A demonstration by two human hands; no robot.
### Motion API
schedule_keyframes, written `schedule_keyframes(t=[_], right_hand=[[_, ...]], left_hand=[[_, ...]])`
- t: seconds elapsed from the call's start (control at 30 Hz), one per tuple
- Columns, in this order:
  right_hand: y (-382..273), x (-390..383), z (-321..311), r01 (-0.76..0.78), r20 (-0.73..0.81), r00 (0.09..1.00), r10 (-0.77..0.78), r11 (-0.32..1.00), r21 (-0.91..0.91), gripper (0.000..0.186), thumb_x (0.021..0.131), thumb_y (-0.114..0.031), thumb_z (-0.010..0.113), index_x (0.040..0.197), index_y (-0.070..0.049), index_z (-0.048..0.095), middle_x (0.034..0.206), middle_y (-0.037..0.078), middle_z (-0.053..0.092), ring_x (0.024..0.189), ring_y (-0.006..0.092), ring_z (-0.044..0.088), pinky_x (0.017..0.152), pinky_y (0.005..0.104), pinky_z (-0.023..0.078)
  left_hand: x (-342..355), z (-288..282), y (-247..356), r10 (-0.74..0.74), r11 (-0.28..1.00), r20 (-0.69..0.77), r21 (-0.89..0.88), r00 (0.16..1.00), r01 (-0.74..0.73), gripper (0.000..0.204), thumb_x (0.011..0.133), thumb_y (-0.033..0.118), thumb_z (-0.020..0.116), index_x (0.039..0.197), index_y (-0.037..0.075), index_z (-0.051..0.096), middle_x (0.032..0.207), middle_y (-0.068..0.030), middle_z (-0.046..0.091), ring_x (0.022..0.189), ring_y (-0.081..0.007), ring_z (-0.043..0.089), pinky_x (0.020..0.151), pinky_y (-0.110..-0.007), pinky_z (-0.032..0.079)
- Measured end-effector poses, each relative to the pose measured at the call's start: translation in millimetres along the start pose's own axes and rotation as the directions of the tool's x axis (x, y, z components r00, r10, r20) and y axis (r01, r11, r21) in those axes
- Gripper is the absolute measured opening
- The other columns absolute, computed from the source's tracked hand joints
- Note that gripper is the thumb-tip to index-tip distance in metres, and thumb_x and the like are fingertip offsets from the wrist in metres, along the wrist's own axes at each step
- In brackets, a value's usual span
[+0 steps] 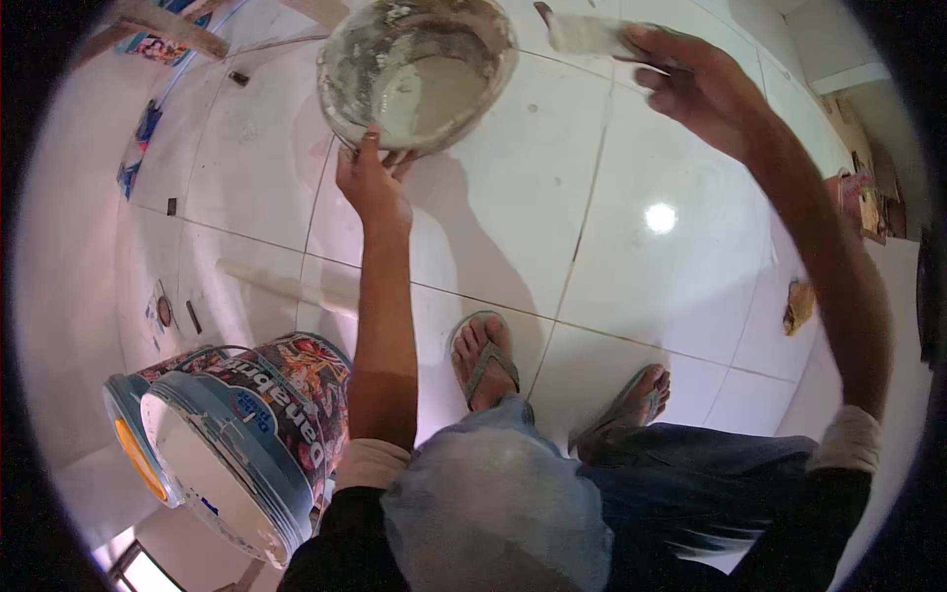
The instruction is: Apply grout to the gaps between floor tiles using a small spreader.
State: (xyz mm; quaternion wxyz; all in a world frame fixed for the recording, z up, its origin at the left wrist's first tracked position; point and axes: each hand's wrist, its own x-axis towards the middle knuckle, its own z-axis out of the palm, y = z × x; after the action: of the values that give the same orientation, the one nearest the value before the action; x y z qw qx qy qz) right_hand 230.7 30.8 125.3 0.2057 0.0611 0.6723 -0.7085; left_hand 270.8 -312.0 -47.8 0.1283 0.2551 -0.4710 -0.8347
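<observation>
A round, caked tub (347, 111) stands tilted toward me at the top centre, with a pale wet mix (446, 94) in its bottom. My left hand (375, 183) grips its near rim, thumb over the edge and fingers behind. At the upper right, my right hand (691, 84) is raised, closed round a flat, pale-smeared tool (587, 36). Blur keeps me from telling whether it is a brush or a scraper. The tool points left, apart from the tub.
To my left stand two printed paint buckets; the nearer bucket (286, 395) has pale residue inside. Wooden legs (168, 28) rise at the top left. Small scraps (193, 316) lie on the white tiles (493, 237). A brown scrap (799, 307) lies right. My sandalled feet (485, 360) are below.
</observation>
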Motion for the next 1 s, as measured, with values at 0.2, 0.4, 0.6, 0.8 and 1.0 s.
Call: schedule_keyframes(t=[0.2, 0.4, 0.6, 0.8, 1.0], right_hand=[[37.1, -100.1, -87.4, -0.103, 0.001, 0.995, 0.104, 0.992, -0.067, 0.045, 0.103, -0.042, 0.069, 0.129, -0.006, 0.068, 0.11, 0.003, 0.069, 0.098, 0.0127, 0.062, 0.086, 0.0307, 0.052], [180.2, -105.8, -79.2, -0.185, -0.084, 0.982, 0.169, 0.95, -0.252, 0.046, 0.1, -0.045, 0.073, 0.121, -0.004, 0.075, 0.102, 0.004, 0.075, 0.089, 0.0135, 0.067, 0.078, 0.0303, 0.055], [284.8, -64.6, -52.6, 0.463, 0.468, 0.812, -0.347, -0.103, -0.88, 0.043, 0.092, -0.012, 0.067, 0.134, -0.008, 0.069, 0.111, 0.008, 0.066, 0.106, 0.0278, 0.064, 0.097, 0.0454, 0.052], [291.3, -100.3, -87.7, 0.616, 0.677, 0.674, -0.294, -0.281, -0.736, 0.045, 0.09, -0.013, 0.067, 0.135, -0.007, 0.066, 0.119, 0.009, 0.06, 0.116, 0.0257, 0.057, 0.106, 0.0575, 0.041], [247.8, -34.6, -60.2, 0.475, 0.529, 0.738, -0.419, -0.235, -0.848, 0.025, 0.094, -0.009, 0.062, 0.116, -0.009, 0.073, 0.112, 0.005, 0.067, 0.111, 0.0245, 0.062, 0.103, 0.0537, 0.041]], left_hand=[[-33.1, -12.8, -25.6, -0.109, 0.993, -0.026, -0.057, 0.994, 0.107, 0.079, 0.104, 0.062, 0.052, 0.155, 0.004, 0.033, 0.159, -0.0175, 0.033, 0.135, -0.0477, 0.052, 0.111, -0.068, 0.047], [-150.4, -66.8, -86.5, -0.356, 0.895, 0.319, 0.386, 0.878, 0.223, 0.029, 0.105, 0.037, 0.054, 0.109, 0.009, 0.06, 0.118, -0.0081, 0.065, 0.104, -0.025, 0.071, 0.088, -0.041, 0.06], [-221.4, -120.4, -87.7, -0.605, 0.622, 0.532, 0.78, 0.592, -0.065, 0.029, 0.103, 0.03, 0.064, 0.109, 0.002, 0.068, 0.1, -0.0092, 0.07, 0.096, -0.0197, 0.069, 0.086, -0.036, 0.056], [-280.7, -98.1, -21.5, -0.713, 0.482, 0.483, 0.864, 0.509, -0.145, 0.039, 0.103, 0.033, 0.069, 0.126, 0.002, 0.067, 0.106, -0.0123, 0.071, 0.103, -0.0212, 0.067, 0.093, -0.038, 0.052], [-301.7, -126.7, -8.9, -0.787, 0.464, 0.441, 0.884, 0.431, -0.056, 0.042, 0.102, 0.029, 0.071, 0.135, 0.004, 0.063, 0.118, -0.0142, 0.07, 0.115, -0.0245, 0.066, 0.102, -0.041, 0.051]])
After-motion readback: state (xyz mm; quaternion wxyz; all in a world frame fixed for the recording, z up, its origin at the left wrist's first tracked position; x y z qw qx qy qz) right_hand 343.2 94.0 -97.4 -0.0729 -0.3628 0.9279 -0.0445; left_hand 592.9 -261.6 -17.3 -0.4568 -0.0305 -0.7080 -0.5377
